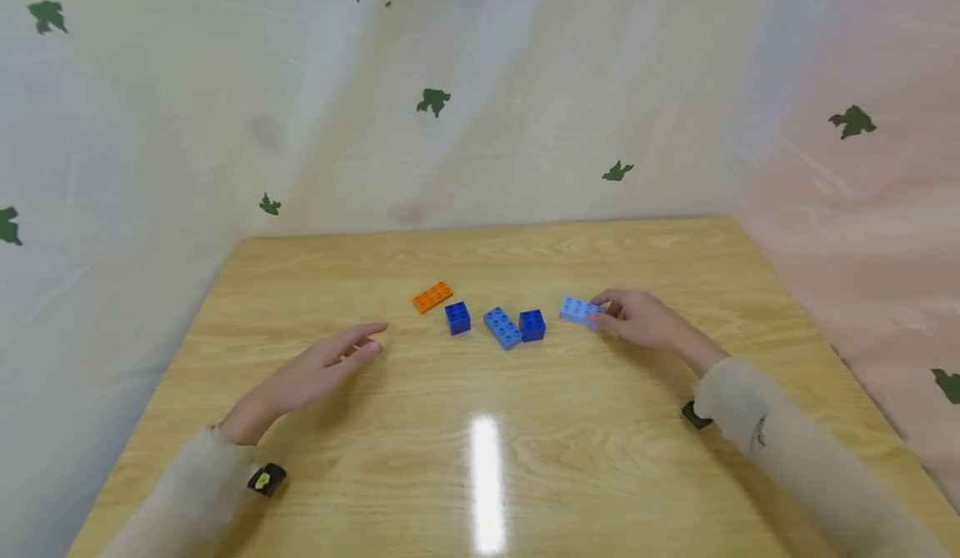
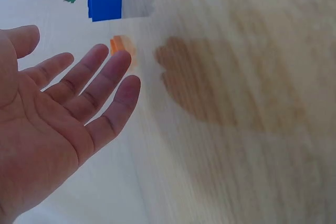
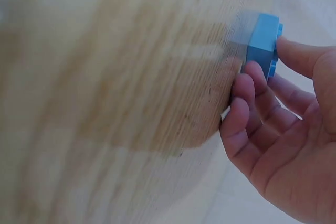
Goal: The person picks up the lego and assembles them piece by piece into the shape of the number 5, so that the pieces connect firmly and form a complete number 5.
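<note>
My right hand [image 1: 609, 311] pinches a light blue brick [image 1: 578, 311] between thumb and fingers at the right of the brick row; the right wrist view shows the same light blue brick [image 3: 262, 43] held at its end by my right hand [image 3: 268, 66]. Left of it lie a dark blue brick [image 1: 532, 324], a mid-blue long brick [image 1: 502, 327], another dark blue brick [image 1: 457, 318] and an orange brick [image 1: 432, 296]. My left hand [image 1: 352, 348] hovers open, palm sideways, left of the bricks and holds nothing. The left wrist view shows straight fingers [image 2: 100, 85], a dark blue brick [image 2: 106, 4] and the orange brick [image 2: 119, 45] beyond.
The wooden table [image 1: 480, 458] stands against a pale curtain with green leaf prints [image 1: 433, 101]. A light glare [image 1: 486, 475] lies on the table's near middle. Small black wrist cameras [image 1: 266, 479] sit under both sleeves.
</note>
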A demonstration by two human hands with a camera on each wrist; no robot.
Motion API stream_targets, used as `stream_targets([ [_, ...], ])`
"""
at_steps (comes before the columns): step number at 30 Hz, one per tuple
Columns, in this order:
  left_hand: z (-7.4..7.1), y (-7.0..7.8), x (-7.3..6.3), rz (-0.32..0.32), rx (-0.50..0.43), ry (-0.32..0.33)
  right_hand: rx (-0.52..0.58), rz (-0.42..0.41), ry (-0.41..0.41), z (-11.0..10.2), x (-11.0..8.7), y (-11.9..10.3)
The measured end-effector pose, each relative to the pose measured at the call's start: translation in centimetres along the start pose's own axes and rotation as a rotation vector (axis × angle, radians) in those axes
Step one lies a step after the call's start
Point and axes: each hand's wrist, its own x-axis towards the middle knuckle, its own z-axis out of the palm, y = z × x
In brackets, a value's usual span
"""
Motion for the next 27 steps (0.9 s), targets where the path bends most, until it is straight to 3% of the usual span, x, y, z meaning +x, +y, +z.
stream_targets([
  [7, 0.6, 0.4, -0.1, 0.031, -0.039, -0.111, 0.164, 0.024, -0.180, 0.5, -1.2, -0.9],
  [15, 1.1, 1.1, 1.0, 0.045, -0.122, -0.163, 0.282, 0.060, -0.326, 1.6, -1.3, -2.8],
  [22, 1.7, 2.1, 2.1, 0.037, -0.202, -0.224, 0.319, 0.026, -0.366, 3.2, -0.9, -5.1],
  [27, 3.0, 2.6, 3.4, 0.033, -0.252, -0.263, 0.339, 0.001, -0.382, 4.4, -0.3, -6.6],
])
